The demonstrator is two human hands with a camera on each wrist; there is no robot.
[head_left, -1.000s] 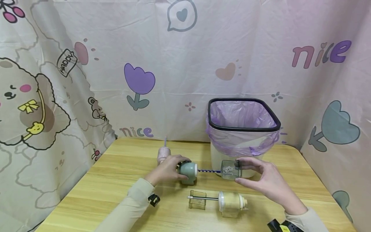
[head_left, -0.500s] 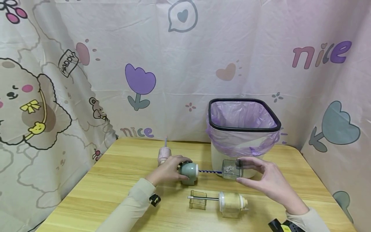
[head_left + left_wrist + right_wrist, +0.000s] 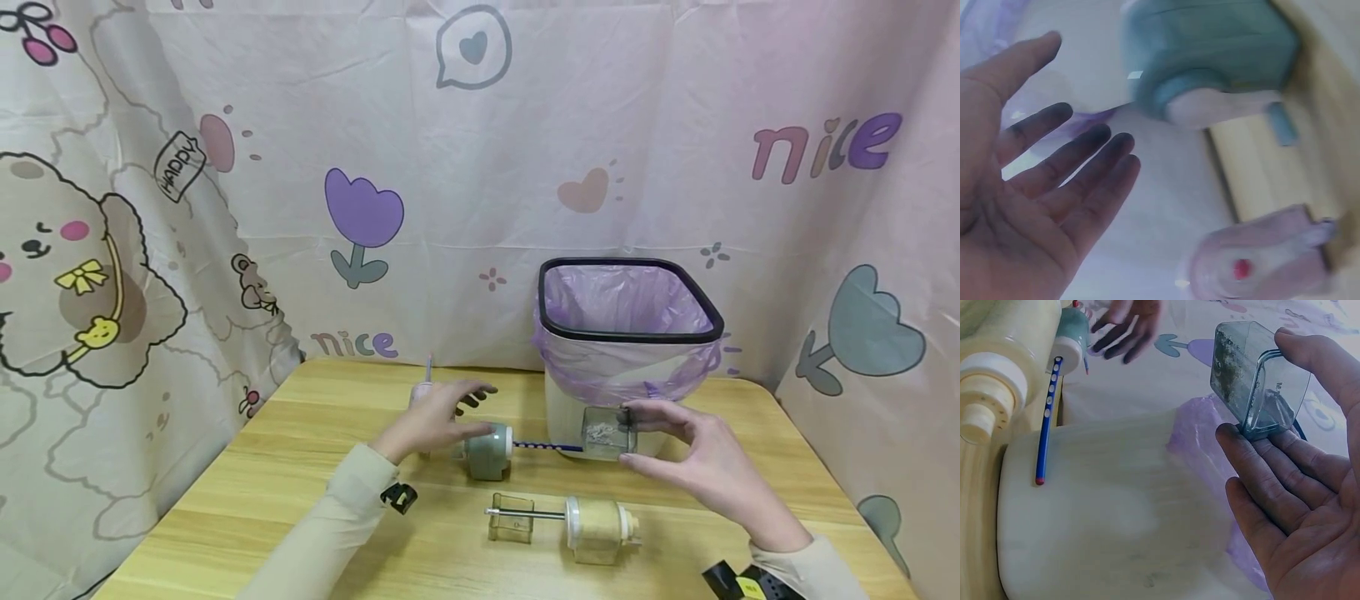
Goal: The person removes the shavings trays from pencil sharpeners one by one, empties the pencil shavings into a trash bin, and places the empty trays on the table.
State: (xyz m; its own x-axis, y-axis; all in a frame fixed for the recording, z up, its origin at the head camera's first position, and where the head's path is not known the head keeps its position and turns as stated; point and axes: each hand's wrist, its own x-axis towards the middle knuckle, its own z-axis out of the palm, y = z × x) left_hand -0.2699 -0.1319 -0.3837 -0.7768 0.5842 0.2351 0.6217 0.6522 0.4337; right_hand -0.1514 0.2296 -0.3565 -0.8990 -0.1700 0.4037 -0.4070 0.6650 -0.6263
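The left hand (image 3: 433, 421) has been lifted off the green sharpener (image 3: 489, 460), front-left of the bin (image 3: 633, 337), its fingers spread and empty, while the clear shavings box (image 3: 600, 433) is pinched by the right hand (image 3: 708, 462), thumb against fingertips, before the bin

In my head feed I see a muted teal sharpener (image 3: 487, 460) at six o'clock, a pale yellow sharpener (image 3: 598, 525) at five and a pink sharpener (image 3: 418, 395) at seven. White ovals dot the blue pencil (image 3: 1044, 444); the box (image 3: 602, 433) is smoky grey-green. White bin (image 3: 558, 412), black rim (image 3: 633, 337), purple liner (image 3: 615, 379); honey-toned, grained desk (image 3: 315, 442).
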